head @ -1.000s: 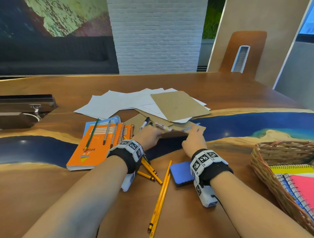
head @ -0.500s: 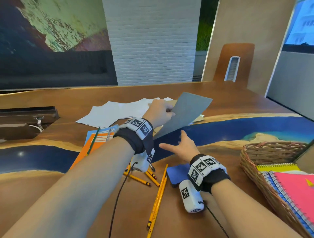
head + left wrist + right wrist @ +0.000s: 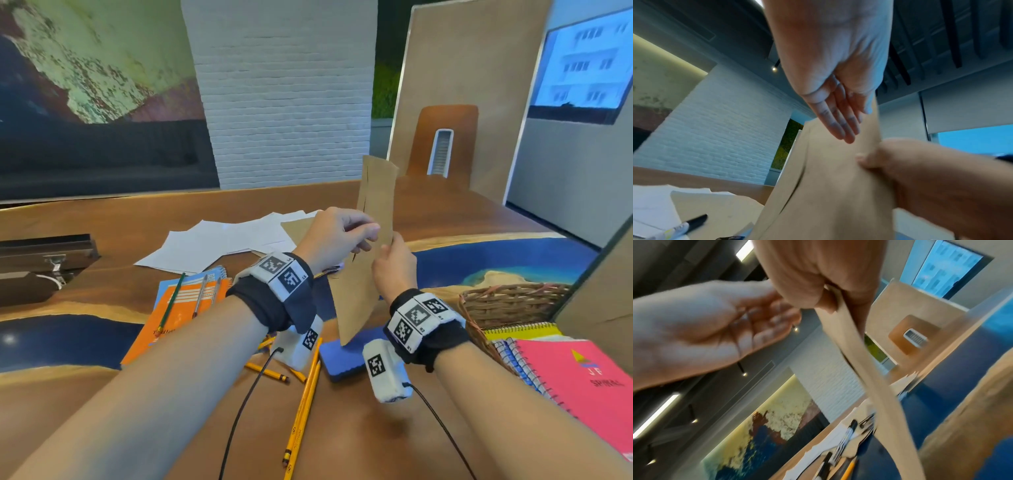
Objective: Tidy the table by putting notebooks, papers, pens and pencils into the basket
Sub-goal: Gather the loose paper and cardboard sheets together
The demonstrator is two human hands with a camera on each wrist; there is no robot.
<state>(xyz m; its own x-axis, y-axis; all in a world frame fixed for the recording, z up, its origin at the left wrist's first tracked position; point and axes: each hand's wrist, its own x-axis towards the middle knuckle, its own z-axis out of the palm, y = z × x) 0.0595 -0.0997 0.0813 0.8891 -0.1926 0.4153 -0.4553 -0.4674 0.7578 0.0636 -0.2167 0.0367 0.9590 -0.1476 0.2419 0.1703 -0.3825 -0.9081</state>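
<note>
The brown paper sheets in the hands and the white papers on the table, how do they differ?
The brown paper sheets stand almost upright in the air; the white papers lie flat on the table. The right hand pinches the brown ones while the left hand is beside them; nothing touches the white ones. Neither is in the basket yet.

The counter (image 3: 102, 219) is brown wood, smooth and a bit shiny, with a glossy blue part (image 3: 496, 260) like glass. The brown sheets (image 3: 363, 274) look like matt, stiff paper. The white papers (image 3: 219, 246) are thin and flat. The basket (image 3: 510, 301) is rough woven cane. The pencils (image 3: 303, 411) are shiny yellow painted wood. The wall (image 3: 284, 92) is rough white brick.
</note>
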